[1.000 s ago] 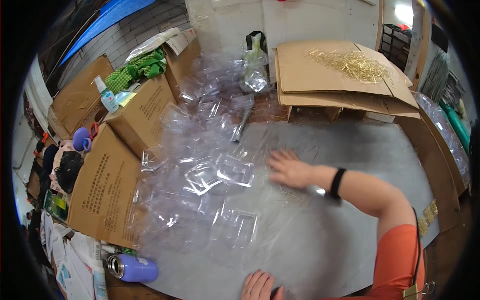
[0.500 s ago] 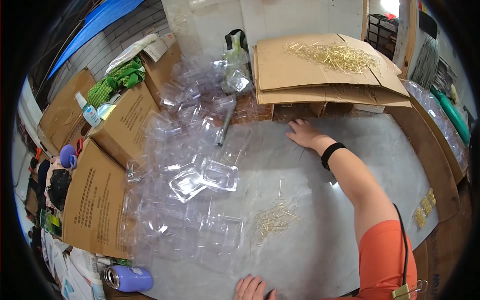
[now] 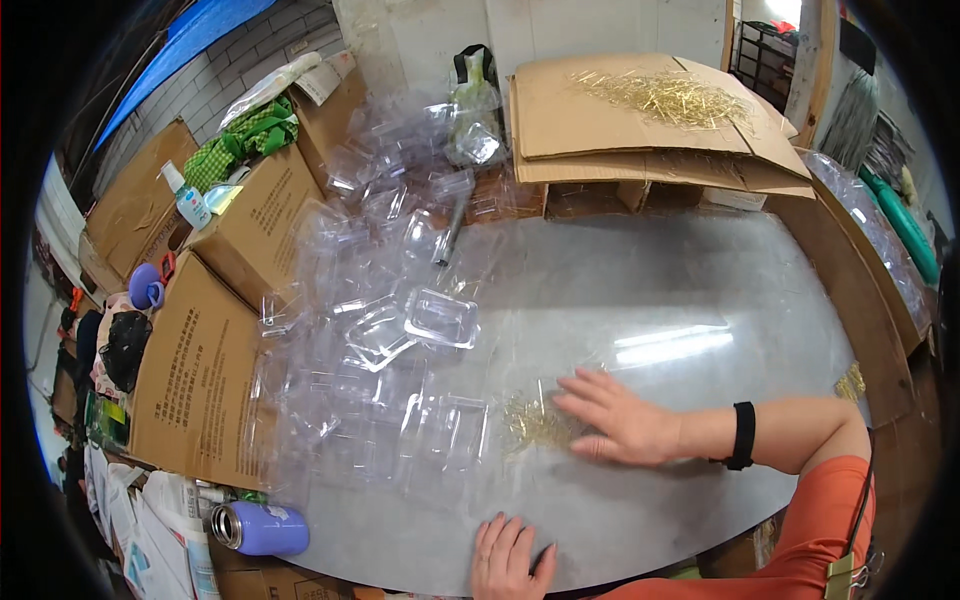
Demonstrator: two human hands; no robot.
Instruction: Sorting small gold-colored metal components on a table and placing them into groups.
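Note:
My right hand lies flat over the grey tabletop, fingers stretched out. Its fingertips are at the right side of a small heap of thin gold-coloured wire hooks, which looks smeared by motion. Under that palm, anything present is hidden. My left hand rests on the near edge of the table, fingers extended and holding nothing I can see. To the left of the hooks, many clear plastic blister shells are spread and piled across the table. A larger heap of gold wire pieces lies on stacked flat cardboard at the back.
Cardboard boxes line the left side. A purple bottle lies near the front left edge. A dark tube rests among the shells. Brown cardboard walls border the right, beside a gold cluster.
My right hand has come back from the far cardboard compartments to the hook heap, its elbow swinging out right. The hooks look more bunched. My left hand stays at the near edge.

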